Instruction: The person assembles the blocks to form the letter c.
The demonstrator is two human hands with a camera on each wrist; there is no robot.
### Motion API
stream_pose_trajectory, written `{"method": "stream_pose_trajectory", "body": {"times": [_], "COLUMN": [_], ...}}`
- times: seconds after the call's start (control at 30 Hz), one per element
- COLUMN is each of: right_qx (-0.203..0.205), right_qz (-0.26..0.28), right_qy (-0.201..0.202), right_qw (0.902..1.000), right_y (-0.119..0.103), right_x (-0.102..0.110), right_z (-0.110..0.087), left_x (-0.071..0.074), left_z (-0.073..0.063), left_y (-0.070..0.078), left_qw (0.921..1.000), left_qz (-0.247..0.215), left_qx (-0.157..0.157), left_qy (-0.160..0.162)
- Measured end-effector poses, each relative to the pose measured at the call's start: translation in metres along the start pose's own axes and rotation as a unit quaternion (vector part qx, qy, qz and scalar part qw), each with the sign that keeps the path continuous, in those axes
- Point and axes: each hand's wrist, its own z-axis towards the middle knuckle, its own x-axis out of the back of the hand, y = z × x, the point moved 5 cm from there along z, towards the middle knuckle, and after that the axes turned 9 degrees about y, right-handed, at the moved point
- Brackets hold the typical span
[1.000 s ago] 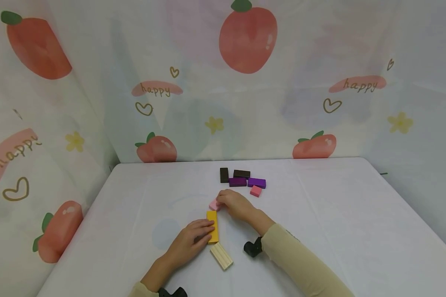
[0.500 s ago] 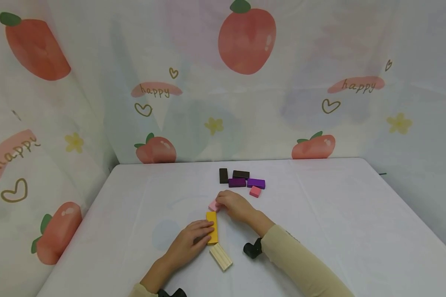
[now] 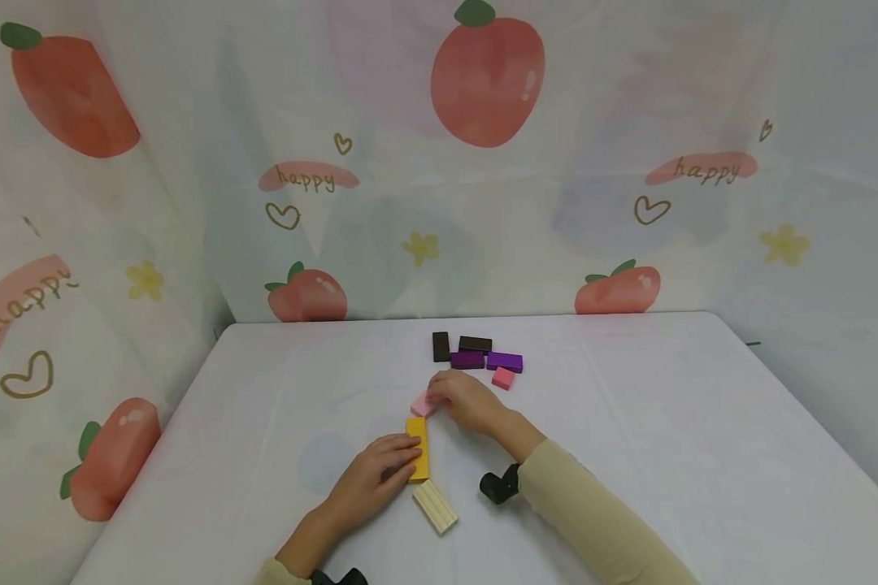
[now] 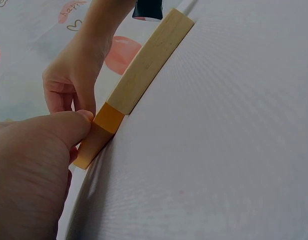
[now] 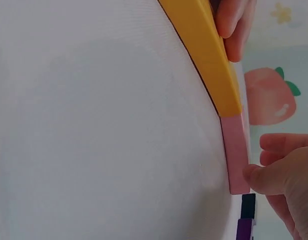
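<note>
In the head view my left hand point(image 3: 371, 475) rests its fingertips across the top of a yellow block point(image 3: 422, 426), with the thumb near its left edge. The pink block point(image 3: 419, 409) lies end to end with the far end of the yellow one. My right hand point(image 3: 470, 402) is over the pink block's right end. In the right wrist view its thumb touches the pink block point(image 5: 237, 155) while the other fingers stand apart from it. A pale wooden block point(image 3: 435, 507) with grooves meets the near end of the yellow block at an angle.
Behind the right hand lie a coral-pink block point(image 3: 503, 378), two purple blocks point(image 3: 505, 361) and two dark blocks point(image 3: 441, 347). A white cloth covers the table point(image 3: 673, 439), with a printed curtain behind it. Black wrist cameras point(image 3: 499, 485) hang at both wrists.
My right hand has shifted slightly up and away over the pink block. The left hand and the blocks have stayed in place.
</note>
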Motion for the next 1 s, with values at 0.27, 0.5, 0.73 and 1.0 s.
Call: {"method": "stream_pose_trajectory", "body": {"times": [0.27, 0.5, 0.73, 1.0], "right_qx": [-0.046, -0.082, -0.099, -0.134], "right_qz": [-0.002, 0.007, 0.004, -0.011], "right_qy": [0.008, 0.009, 0.021, 0.041], "right_qw": [0.9989, 0.9966, 0.9948, 0.9900], "right_y": [0.012, 0.023, 0.030, 0.047], "right_x": [0.010, 0.016, 0.025, 0.031], "right_z": [-0.006, -0.008, -0.010, -0.016], "left_x": [0.000, 0.001, 0.001, 0.001], "left_z": [0.001, 0.000, 0.001, 0.002], "left_y": [0.001, 0.003, 0.002, 0.004], "left_qw": [0.9999, 0.9999, 0.9999, 0.9999], "left_qz": [-0.004, -0.002, -0.001, 0.004], "left_qx": [0.010, 0.012, 0.014, 0.013], "left_qy": [-0.004, -0.003, -0.001, -0.003]}}
